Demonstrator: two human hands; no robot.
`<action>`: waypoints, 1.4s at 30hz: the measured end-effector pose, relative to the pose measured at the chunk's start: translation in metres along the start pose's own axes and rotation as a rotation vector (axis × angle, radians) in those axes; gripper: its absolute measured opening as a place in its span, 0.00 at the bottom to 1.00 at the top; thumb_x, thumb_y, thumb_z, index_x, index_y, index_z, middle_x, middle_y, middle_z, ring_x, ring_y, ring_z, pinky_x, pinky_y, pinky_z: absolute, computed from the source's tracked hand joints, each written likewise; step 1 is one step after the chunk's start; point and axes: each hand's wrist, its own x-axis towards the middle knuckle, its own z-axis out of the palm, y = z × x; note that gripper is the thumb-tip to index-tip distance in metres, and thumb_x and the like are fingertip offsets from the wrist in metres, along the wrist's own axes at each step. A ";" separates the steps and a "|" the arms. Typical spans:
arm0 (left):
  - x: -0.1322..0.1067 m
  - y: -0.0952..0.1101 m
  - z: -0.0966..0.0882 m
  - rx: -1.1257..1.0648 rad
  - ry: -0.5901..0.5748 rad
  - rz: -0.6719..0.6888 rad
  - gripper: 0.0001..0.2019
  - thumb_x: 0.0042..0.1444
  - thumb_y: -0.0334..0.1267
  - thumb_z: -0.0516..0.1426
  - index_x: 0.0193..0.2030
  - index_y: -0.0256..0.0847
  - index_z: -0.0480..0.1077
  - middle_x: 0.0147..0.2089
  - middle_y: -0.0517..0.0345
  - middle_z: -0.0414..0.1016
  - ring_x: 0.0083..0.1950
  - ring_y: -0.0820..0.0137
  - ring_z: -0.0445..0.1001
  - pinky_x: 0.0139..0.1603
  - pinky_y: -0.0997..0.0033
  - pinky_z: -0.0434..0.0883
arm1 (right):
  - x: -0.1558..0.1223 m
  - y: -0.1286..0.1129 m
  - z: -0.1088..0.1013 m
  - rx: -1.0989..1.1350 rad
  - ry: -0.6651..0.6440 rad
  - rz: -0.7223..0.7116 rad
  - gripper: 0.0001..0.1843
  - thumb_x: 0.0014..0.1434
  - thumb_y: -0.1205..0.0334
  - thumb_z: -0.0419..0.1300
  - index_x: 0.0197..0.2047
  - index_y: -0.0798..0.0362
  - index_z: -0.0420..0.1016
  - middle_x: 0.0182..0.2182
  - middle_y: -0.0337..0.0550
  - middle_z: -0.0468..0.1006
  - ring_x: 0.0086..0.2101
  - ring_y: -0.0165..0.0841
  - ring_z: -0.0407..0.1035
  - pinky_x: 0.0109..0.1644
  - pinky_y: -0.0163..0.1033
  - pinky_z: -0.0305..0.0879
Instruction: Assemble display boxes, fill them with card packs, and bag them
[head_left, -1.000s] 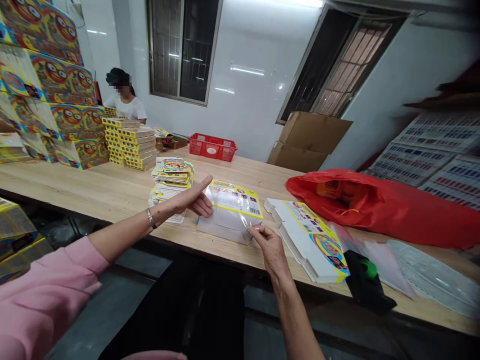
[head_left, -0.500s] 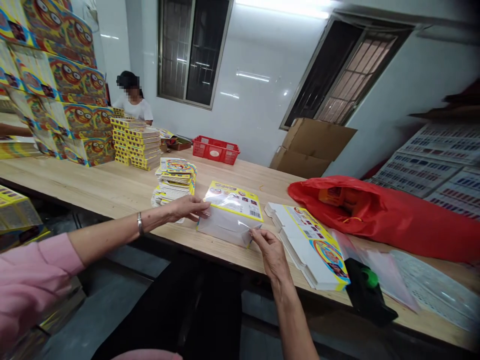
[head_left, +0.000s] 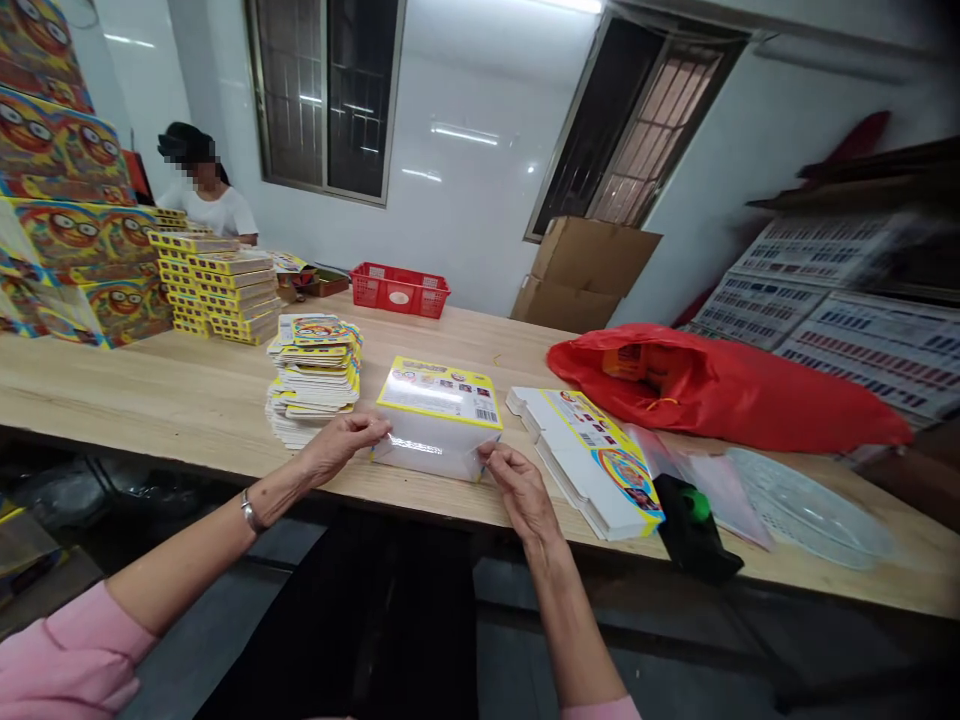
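Note:
A yellow-edged printed box (head_left: 442, 395) lies in front of me at the table's near edge, its pale side facing me. Shiny clear plastic wrap (head_left: 420, 447) covers that side and sticks out at both near corners. My left hand (head_left: 341, 445) pinches the wrap at the near left corner, thumb against fingers. At the near right corner my right hand (head_left: 521, 488) is closed in a pinch on the wrap too. Just left of the box rises a stack of flat printed cartons (head_left: 315, 375). Flattened printed boxes (head_left: 585, 450) lie to the right.
A black tape dispenser (head_left: 694, 530) with a green hub stands at the right table edge. Behind it are a red bag (head_left: 750, 390) and plastic sheets (head_left: 802, 510). A red basket (head_left: 399, 290) and stacked yellow boxes (head_left: 217, 285) stand farther back. Across the table sits a person (head_left: 210, 205).
My left hand has moved from the box's upper left edge down to its near left corner and now pinches there. My right hand keeps its corner. The view has turned rightward.

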 end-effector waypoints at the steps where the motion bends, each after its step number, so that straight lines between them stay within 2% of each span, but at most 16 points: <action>1: 0.000 -0.001 0.000 0.033 0.005 0.030 0.20 0.53 0.55 0.63 0.25 0.37 0.72 0.32 0.58 0.70 0.36 0.70 0.66 0.41 0.70 0.63 | 0.000 0.001 0.000 -0.013 0.000 -0.014 0.15 0.45 0.50 0.75 0.25 0.50 0.78 0.38 0.41 0.79 0.44 0.38 0.69 0.54 0.43 0.61; 5: 0.000 -0.004 -0.002 0.171 -0.001 0.120 0.19 0.56 0.53 0.60 0.25 0.38 0.70 0.33 0.58 0.71 0.38 0.69 0.68 0.42 0.70 0.64 | 0.000 0.008 -0.002 -0.107 0.013 -0.064 0.17 0.46 0.48 0.73 0.24 0.50 0.75 0.35 0.41 0.78 0.41 0.37 0.69 0.49 0.41 0.62; 9: 0.008 -0.009 -0.003 0.307 0.030 0.192 0.18 0.57 0.50 0.60 0.25 0.38 0.70 0.33 0.58 0.72 0.36 0.70 0.69 0.39 0.71 0.65 | 0.005 0.016 -0.008 -0.334 0.077 -0.110 0.19 0.48 0.45 0.70 0.26 0.52 0.76 0.29 0.41 0.77 0.34 0.36 0.68 0.41 0.40 0.62; 14: 0.019 -0.028 0.000 0.439 0.186 0.308 0.19 0.57 0.50 0.61 0.23 0.39 0.71 0.27 0.59 0.69 0.30 0.72 0.66 0.31 0.73 0.63 | 0.011 0.021 -0.009 -0.648 0.179 -0.154 0.21 0.51 0.41 0.64 0.26 0.52 0.75 0.27 0.42 0.77 0.31 0.36 0.68 0.38 0.41 0.63; 18: 0.022 -0.040 0.004 0.492 0.299 0.342 0.19 0.57 0.51 0.60 0.23 0.39 0.74 0.26 0.58 0.68 0.30 0.71 0.66 0.32 0.72 0.63 | 0.012 0.023 -0.005 -0.785 0.252 -0.218 0.20 0.52 0.41 0.60 0.24 0.51 0.72 0.25 0.42 0.75 0.30 0.37 0.68 0.38 0.42 0.64; 20: 0.022 -0.041 0.004 0.483 0.295 0.340 0.18 0.58 0.51 0.60 0.25 0.40 0.75 0.27 0.58 0.70 0.30 0.71 0.67 0.33 0.71 0.64 | 0.013 0.024 -0.004 -0.821 0.269 -0.250 0.20 0.53 0.41 0.59 0.24 0.50 0.71 0.26 0.43 0.75 0.30 0.37 0.68 0.39 0.43 0.64; 25: 0.020 -0.035 -0.003 0.456 0.200 0.312 0.16 0.57 0.50 0.61 0.27 0.40 0.78 0.29 0.57 0.72 0.32 0.70 0.69 0.35 0.71 0.67 | 0.014 0.027 -0.002 -0.850 0.277 -0.310 0.21 0.54 0.40 0.59 0.23 0.49 0.70 0.25 0.42 0.75 0.29 0.36 0.67 0.38 0.42 0.66; 30: 0.019 -0.033 -0.009 0.443 0.159 0.316 0.16 0.55 0.53 0.62 0.31 0.42 0.81 0.33 0.54 0.79 0.35 0.68 0.74 0.39 0.69 0.71 | 0.014 0.028 -0.001 -0.846 0.285 -0.354 0.21 0.55 0.41 0.60 0.24 0.49 0.71 0.26 0.42 0.76 0.31 0.37 0.68 0.39 0.42 0.66; 35: 0.021 -0.038 -0.008 0.359 0.151 0.143 0.17 0.52 0.53 0.63 0.34 0.40 0.82 0.35 0.55 0.83 0.36 0.65 0.77 0.37 0.70 0.71 | 0.013 0.021 -0.004 -0.802 0.220 -0.281 0.20 0.53 0.41 0.62 0.25 0.50 0.74 0.26 0.42 0.77 0.30 0.36 0.68 0.40 0.42 0.66; 38: 0.020 -0.038 -0.008 0.365 0.151 0.142 0.16 0.52 0.52 0.62 0.34 0.40 0.81 0.35 0.55 0.83 0.35 0.66 0.76 0.36 0.71 0.70 | 0.013 0.017 -0.005 -0.795 0.194 -0.245 0.20 0.52 0.42 0.63 0.25 0.51 0.76 0.26 0.41 0.77 0.30 0.37 0.68 0.40 0.42 0.65; 42: 0.015 -0.033 -0.008 0.396 0.127 0.140 0.17 0.55 0.52 0.60 0.29 0.39 0.79 0.28 0.57 0.79 0.30 0.70 0.73 0.32 0.72 0.68 | 0.013 0.014 -0.008 -0.767 0.165 -0.207 0.19 0.51 0.43 0.64 0.25 0.51 0.76 0.26 0.42 0.78 0.31 0.37 0.70 0.40 0.42 0.64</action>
